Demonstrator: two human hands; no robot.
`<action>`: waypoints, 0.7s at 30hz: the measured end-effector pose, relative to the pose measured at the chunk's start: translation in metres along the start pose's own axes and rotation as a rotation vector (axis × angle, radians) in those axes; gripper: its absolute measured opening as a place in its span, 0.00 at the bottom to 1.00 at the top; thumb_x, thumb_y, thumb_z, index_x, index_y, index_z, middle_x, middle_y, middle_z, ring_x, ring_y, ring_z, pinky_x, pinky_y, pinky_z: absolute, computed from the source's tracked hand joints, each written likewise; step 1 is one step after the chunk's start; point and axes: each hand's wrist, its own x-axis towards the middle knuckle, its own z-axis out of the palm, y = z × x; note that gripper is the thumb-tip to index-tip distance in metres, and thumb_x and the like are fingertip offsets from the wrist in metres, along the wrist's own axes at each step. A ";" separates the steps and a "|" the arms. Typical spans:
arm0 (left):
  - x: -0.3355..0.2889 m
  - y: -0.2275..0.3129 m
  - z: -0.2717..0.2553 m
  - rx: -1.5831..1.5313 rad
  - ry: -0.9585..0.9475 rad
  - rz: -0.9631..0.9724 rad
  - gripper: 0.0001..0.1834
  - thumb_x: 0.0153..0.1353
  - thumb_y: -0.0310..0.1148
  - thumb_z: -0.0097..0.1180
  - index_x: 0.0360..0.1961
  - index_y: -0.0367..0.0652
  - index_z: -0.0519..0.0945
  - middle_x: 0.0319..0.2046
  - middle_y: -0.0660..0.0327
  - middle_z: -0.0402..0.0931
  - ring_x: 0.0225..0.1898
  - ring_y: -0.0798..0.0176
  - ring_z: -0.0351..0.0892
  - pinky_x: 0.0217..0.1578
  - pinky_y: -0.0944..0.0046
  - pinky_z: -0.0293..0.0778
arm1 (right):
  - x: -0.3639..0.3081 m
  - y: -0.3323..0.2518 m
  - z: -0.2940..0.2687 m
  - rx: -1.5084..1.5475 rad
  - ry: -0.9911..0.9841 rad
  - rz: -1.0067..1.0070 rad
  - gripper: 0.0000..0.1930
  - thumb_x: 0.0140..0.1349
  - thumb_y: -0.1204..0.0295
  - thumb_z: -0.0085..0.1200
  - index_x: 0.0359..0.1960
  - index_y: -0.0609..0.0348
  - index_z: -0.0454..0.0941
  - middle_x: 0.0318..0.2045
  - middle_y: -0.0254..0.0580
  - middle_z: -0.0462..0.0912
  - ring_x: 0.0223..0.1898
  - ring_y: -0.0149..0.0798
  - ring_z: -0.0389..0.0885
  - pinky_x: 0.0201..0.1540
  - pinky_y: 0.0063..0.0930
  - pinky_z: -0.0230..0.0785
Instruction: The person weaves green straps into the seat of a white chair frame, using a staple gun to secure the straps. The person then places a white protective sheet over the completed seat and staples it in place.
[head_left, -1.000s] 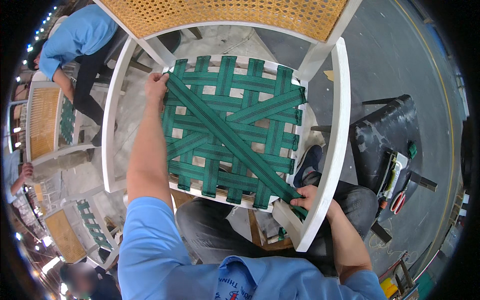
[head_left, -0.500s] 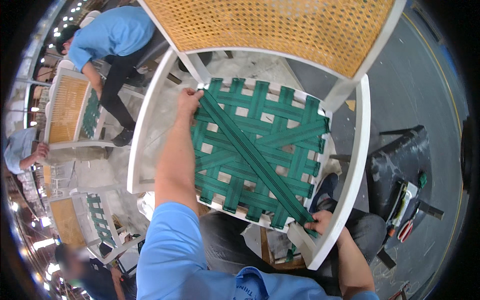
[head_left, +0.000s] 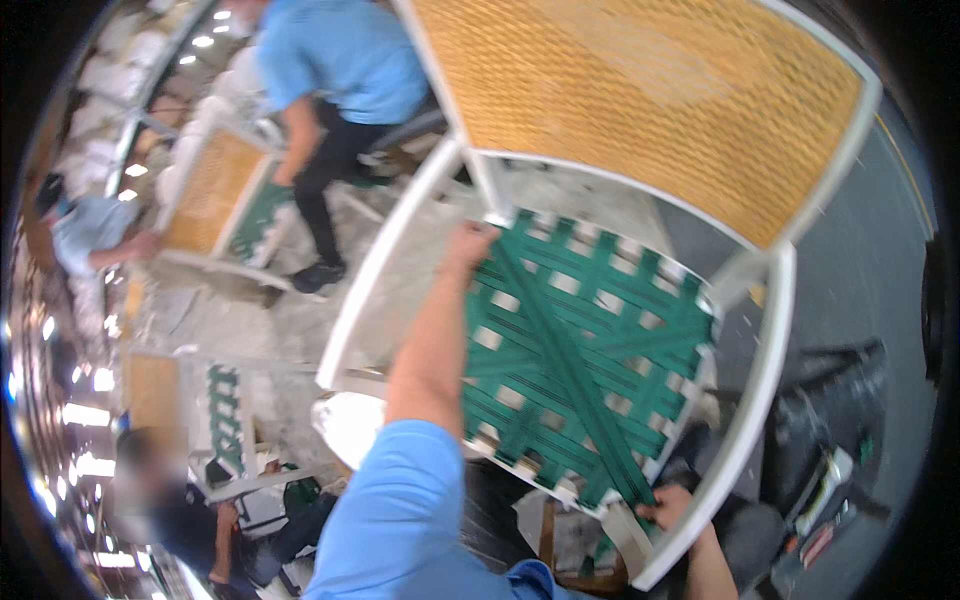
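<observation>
1. You're holding one green webbing strap [head_left: 565,362] slantwise over the chair seat, and it's running from the far-left corner to the near-right corner.
2. Your left hand [head_left: 470,245] is closing narrowly on the strap's far end, fingers bunched, just beside the rear post; blur is hiding the exact fingertip contact.
3. Your right hand [head_left: 668,507] is pinching the near end between thumb and fingers by the front corner, with your wrist passing under the right armrest [head_left: 768,400].
4. Beneath your strap, green bands are interlacing into a gridded seat, and a second diagonal band [head_left: 655,342] is crossing under yours.
5. The white armchair is facing you, its tan cane backrest [head_left: 650,100] rising beyond the seat and its left armrest [head_left: 390,265] lying outside your left forearm.
6. Off to your right, red-handled scissors [head_left: 818,545] are lying near a pale-bodied tool [head_left: 828,485], both blurring.
7. Over on your left, a co-worker in a light-blue shirt [head_left: 345,60] is leaning beside another cane-backed chair [head_left: 215,195], while a person in a dark top [head_left: 190,530] is sitting lower down.
</observation>
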 end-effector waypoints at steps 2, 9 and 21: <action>0.000 0.008 0.008 0.053 0.047 0.019 0.31 0.55 0.45 0.70 0.54 0.34 0.81 0.42 0.46 0.85 0.39 0.51 0.88 0.44 0.52 0.81 | 0.007 0.009 0.007 -0.005 -0.006 0.047 0.14 0.58 0.61 0.71 0.38 0.56 0.89 0.26 0.50 0.85 0.30 0.39 0.84 0.38 0.36 0.74; -0.001 0.002 -0.013 0.072 0.076 -0.021 0.31 0.59 0.44 0.69 0.59 0.36 0.79 0.49 0.44 0.84 0.50 0.49 0.84 0.51 0.53 0.78 | 0.013 0.020 0.014 0.123 0.055 -0.260 0.11 0.64 0.63 0.62 0.37 0.57 0.89 0.30 0.40 0.89 0.33 0.32 0.84 0.38 0.33 0.74; -0.008 0.012 -0.018 0.130 0.060 -0.115 0.32 0.57 0.45 0.70 0.59 0.38 0.79 0.48 0.46 0.85 0.51 0.48 0.85 0.54 0.52 0.77 | 0.003 0.010 0.006 0.418 -0.088 -0.014 0.11 0.63 0.63 0.62 0.38 0.56 0.89 0.30 0.42 0.89 0.33 0.34 0.84 0.37 0.34 0.74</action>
